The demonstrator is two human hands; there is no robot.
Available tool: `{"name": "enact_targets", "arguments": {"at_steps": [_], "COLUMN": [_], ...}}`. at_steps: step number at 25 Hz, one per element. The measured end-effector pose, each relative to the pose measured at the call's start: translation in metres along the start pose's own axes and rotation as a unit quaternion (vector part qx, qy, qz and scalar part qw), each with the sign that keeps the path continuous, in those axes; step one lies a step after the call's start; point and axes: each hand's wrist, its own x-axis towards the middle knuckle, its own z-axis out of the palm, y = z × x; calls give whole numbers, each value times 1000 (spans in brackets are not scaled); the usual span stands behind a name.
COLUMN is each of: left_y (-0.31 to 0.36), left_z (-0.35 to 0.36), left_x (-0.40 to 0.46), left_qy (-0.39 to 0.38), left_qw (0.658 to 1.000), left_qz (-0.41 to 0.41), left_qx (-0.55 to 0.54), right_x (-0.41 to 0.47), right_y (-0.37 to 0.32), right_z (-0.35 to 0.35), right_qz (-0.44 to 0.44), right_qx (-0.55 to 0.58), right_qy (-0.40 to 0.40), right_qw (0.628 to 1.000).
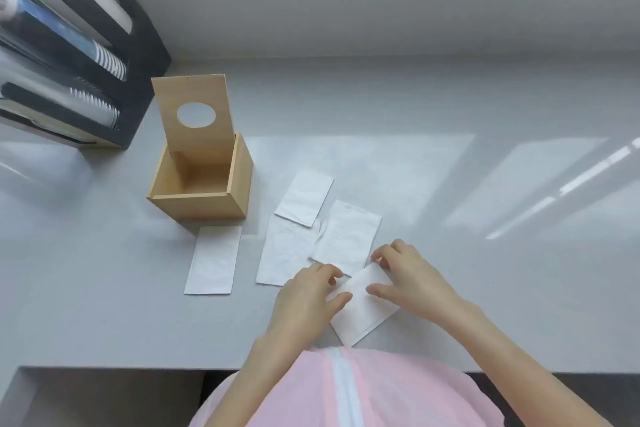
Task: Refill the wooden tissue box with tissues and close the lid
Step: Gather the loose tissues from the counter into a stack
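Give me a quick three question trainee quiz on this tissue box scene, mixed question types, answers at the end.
1. True or false: the wooden tissue box already holds tissues.
2. How many folded tissues lie untouched on the table?
3. The lid is: A) shut B) standing open C) removed.

Key:
1. False; it looks empty.
2. Four; the left hand and right hand handle a fifth tissue.
3. B.
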Motion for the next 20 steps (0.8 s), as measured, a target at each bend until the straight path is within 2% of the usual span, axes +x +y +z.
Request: {"name": "enact_targets", "arguments": {"at_steps": [6,9,12,15,20], "left_y": [3,1,2,5,3], "left_z": [15,16,10,1,-6], "left_x": [4,6,7,9,11], "left_qy": [17,24,28,11,4], "left_qw": [1000,1000,997,982,961], "left_qz": [-2,-2,-11,-33,-30], "left_qx": [13,5,-66,-185,-275], "right_x": [4,1,-2,-1,8], "right_y": [-1,-3,-9,-17,-31], "right_z": [6,5,-6,-19,-33], "right_qz": [-3,-21,-47,-70,-91], "right_qx": [-24,64,184,274,285], "right_qy": [15,23,16,-2,-7], "right_qw": [1000,997,982,959,954]}}
